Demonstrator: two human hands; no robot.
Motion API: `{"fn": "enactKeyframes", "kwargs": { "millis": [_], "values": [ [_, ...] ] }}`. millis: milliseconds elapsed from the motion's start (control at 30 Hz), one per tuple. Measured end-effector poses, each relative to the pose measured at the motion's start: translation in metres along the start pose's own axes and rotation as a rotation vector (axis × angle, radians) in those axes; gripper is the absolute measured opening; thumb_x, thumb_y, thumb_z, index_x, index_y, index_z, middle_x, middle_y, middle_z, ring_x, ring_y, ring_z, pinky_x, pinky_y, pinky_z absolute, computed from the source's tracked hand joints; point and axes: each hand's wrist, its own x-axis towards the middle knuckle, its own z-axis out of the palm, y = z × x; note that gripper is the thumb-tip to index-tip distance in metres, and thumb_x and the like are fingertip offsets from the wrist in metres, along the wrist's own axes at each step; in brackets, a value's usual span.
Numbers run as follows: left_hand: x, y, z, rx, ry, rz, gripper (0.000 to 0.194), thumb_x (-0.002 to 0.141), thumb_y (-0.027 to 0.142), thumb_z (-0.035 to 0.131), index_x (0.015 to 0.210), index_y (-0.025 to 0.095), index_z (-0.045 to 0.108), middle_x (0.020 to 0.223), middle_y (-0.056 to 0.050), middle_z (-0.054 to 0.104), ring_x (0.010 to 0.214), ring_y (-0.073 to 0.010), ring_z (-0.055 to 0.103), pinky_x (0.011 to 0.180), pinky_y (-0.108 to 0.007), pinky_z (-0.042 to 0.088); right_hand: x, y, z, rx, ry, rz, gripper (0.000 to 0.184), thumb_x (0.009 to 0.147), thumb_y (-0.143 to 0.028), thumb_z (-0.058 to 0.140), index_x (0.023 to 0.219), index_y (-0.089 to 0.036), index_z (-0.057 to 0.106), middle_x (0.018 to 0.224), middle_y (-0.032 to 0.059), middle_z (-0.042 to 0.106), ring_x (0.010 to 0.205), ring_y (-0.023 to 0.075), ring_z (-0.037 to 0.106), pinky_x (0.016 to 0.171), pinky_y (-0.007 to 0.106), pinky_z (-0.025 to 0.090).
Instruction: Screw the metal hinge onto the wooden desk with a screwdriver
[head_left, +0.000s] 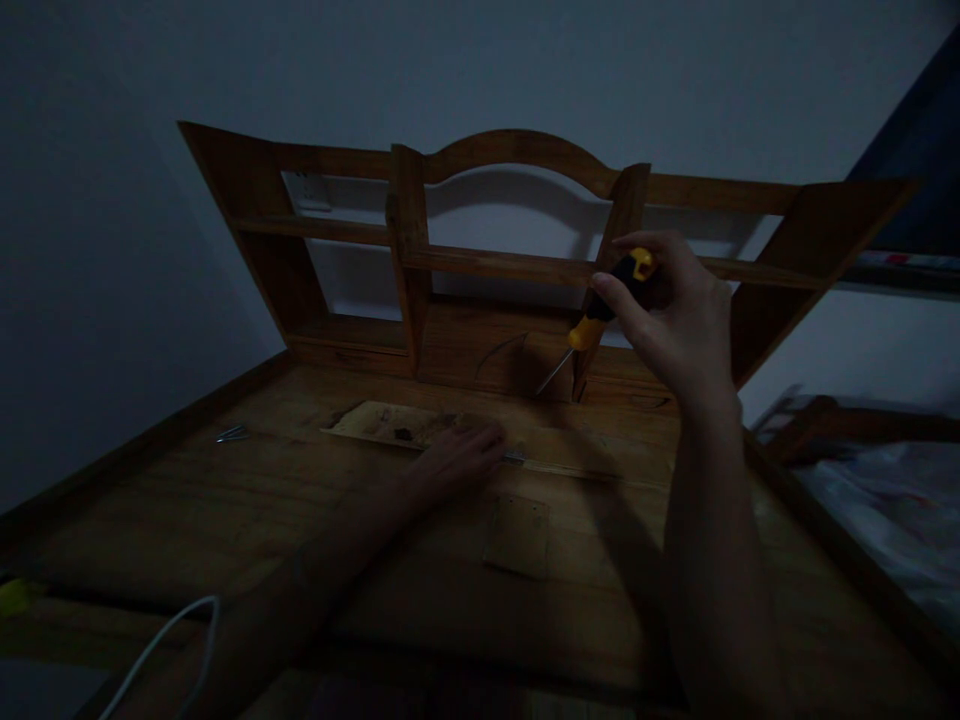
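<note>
My right hand [679,310] is raised above the desk, closed around the yellow and black handle of a screwdriver [598,308]. The thin metal shaft slants down to the left, its tip in the air before the back of the shelf. My left hand [461,455] lies low over a long thin wooden strip [386,422] on the desktop, fingers stretched to the right. Dark stains mark that strip. Just past the fingertips is a small metal piece [514,457], too dim to name. A small square wooden piece [517,535] lies nearer to me.
A wooden shelf unit [510,265] with an arched top stands along the back of the desk [315,540]. Several screws or nails [232,433] lie at the left. A white cable [161,632] loops by my left forearm. Plastic-wrapped things [892,510] are at the right.
</note>
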Motion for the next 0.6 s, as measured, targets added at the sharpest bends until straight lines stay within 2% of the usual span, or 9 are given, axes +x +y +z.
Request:
{"fn": "enactKeyframes", "kwargs": {
  "millis": [300,600],
  "values": [
    [0.0,-0.002,0.0,-0.084,-0.029,-0.041,0.02,0.098,0.026,0.056,0.117,0.02,0.061,0.129,-0.009,0.059,0.105,-0.0227,0.062,0.083,-0.034,0.051,0.0,0.002,0.0,-0.016,-0.036,-0.005,0.036,0.093,-0.045,0.06,0.125,-0.03,0.059,0.106,0.0052,0.07,0.089,0.0253,0.066,0.078,0.04,0.05],
    [0.0,-0.012,-0.005,-0.275,-0.076,-0.098,0.016,0.099,0.03,0.058,0.111,0.022,0.062,0.122,-0.005,0.06,0.097,-0.0195,0.062,0.078,-0.029,0.048,-0.001,0.001,-0.001,-0.04,-0.045,-0.008,0.039,0.093,-0.05,0.058,0.127,-0.031,0.059,0.104,0.0058,0.07,0.088,0.0259,0.066,0.076,0.04,0.051]
  ]
}}
